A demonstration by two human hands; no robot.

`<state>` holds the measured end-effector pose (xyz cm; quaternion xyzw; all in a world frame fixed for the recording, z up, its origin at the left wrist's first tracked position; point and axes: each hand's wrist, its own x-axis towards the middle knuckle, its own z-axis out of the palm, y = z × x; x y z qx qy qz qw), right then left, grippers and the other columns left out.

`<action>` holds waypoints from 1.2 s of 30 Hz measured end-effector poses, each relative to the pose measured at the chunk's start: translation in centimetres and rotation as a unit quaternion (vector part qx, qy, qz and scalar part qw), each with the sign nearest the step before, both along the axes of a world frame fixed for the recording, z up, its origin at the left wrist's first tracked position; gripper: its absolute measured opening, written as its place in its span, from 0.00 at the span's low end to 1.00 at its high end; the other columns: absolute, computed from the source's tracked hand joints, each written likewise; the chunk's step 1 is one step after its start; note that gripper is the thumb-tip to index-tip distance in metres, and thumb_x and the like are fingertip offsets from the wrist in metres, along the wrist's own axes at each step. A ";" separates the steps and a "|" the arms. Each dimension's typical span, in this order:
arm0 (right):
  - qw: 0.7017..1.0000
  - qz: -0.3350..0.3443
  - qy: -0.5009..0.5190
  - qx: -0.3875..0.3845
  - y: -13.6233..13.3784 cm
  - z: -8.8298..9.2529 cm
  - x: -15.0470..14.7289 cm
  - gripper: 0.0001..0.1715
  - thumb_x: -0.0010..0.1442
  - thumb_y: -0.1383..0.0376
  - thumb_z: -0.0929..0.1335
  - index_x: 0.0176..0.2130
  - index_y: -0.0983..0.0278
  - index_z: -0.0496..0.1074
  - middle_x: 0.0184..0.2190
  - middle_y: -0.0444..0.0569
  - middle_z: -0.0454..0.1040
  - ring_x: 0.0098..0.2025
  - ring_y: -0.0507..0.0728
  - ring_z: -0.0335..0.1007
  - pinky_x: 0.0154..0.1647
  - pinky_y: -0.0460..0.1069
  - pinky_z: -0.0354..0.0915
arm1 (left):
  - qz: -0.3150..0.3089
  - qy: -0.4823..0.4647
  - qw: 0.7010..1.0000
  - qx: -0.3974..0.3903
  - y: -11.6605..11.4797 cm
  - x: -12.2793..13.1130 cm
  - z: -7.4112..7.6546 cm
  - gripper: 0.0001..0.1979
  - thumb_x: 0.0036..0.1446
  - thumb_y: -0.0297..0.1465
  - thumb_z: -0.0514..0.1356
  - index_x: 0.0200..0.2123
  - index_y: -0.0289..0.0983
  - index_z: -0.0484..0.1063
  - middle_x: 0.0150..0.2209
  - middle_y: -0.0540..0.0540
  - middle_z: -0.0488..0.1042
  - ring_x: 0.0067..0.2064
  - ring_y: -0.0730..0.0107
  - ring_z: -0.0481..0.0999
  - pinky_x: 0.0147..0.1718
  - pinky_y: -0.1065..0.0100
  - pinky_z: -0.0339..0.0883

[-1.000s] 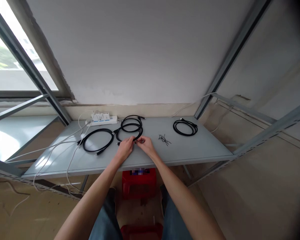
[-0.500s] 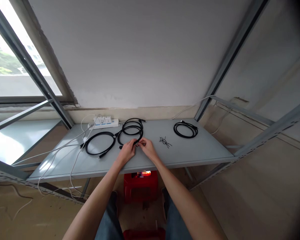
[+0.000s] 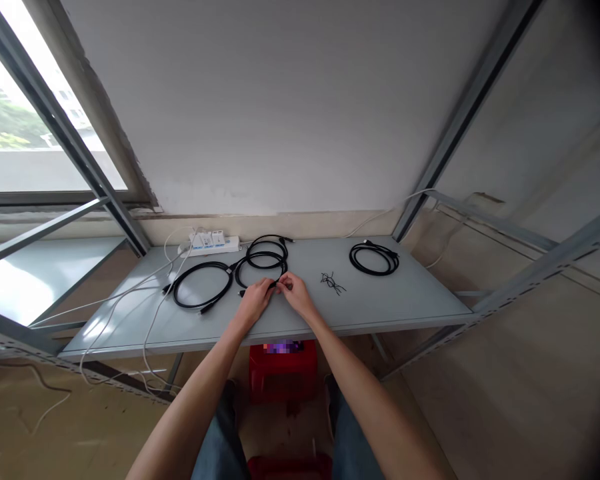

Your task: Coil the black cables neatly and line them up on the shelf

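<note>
On the grey shelf, a coiled black cable lies in front of my hands, its near loop running in under my fingers. My left hand is closed around that near part of the loop, and a plug end pokes out beside it. Close against it, my right hand has thumb and fingers pinched together at the cable; whatever small piece is between them is too fine to name. Another coiled black cable rests to the left, and a third black cable coil lies to the right. Several thin black twist ties are heaped right of my hands.
A white power strip with plugged-in adapters stands at the back left. White cords trail from it over the shelf's front edge. Metal uprights frame the shelf. Under it is a red stool.
My view has shifted slightly. Both hands stay together at the near side of the coil, with only small finger movements; the right fingertips sit a little closer to the left hand.
</note>
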<state>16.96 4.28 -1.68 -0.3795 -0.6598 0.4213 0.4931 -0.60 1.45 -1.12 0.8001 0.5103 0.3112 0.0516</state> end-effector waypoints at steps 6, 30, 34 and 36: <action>0.999 -0.017 -0.019 0.040 0.1 -0.3 -0.1 0.05 0.63 0.60 0.67 0.39 0.58 0.68 0.25 0.41 0.75 0.30 0.58 0.74 0.39 0.51 0.67 | 0.010 0.037 0.999 -0.015 -0.2 0.2 0.6 0.09 0.73 0.31 0.54 0.46 0.39 0.75 0.42 0.43 0.79 0.41 0.62 0.80 0.39 0.68 0.66; 0.917 -0.167 -0.348 0.096 -2.7 0.3 -0.8 0.13 0.69 0.73 0.62 0.47 0.61 0.73 0.44 0.60 0.78 0.47 0.66 0.73 0.45 0.54 0.62 | -0.001 0.049 0.998 -0.042 -0.3 0.5 1.1 0.15 0.70 0.29 0.56 0.56 0.39 0.75 0.48 0.39 0.79 0.49 0.56 0.80 0.47 0.63 0.71; 0.922 -0.142 -0.354 0.067 -2.2 0.4 -0.7 0.10 0.73 0.67 0.61 0.45 0.61 0.72 0.38 0.57 0.79 0.39 0.64 0.74 0.40 0.53 0.60 | 0.036 0.087 0.995 -0.032 -0.5 0.5 1.3 0.12 0.72 0.31 0.55 0.52 0.40 0.76 0.46 0.40 0.79 0.47 0.56 0.80 0.44 0.63 0.69; 0.933 -0.126 -0.330 0.070 -1.7 0.3 -0.6 0.10 0.73 0.66 0.62 0.44 0.59 0.72 0.36 0.53 0.79 0.37 0.63 0.74 0.39 0.51 0.59 | 0.060 0.109 0.992 -0.010 -0.6 0.5 1.3 0.11 0.73 0.33 0.54 0.48 0.39 0.76 0.44 0.39 0.79 0.47 0.55 0.79 0.45 0.62 0.68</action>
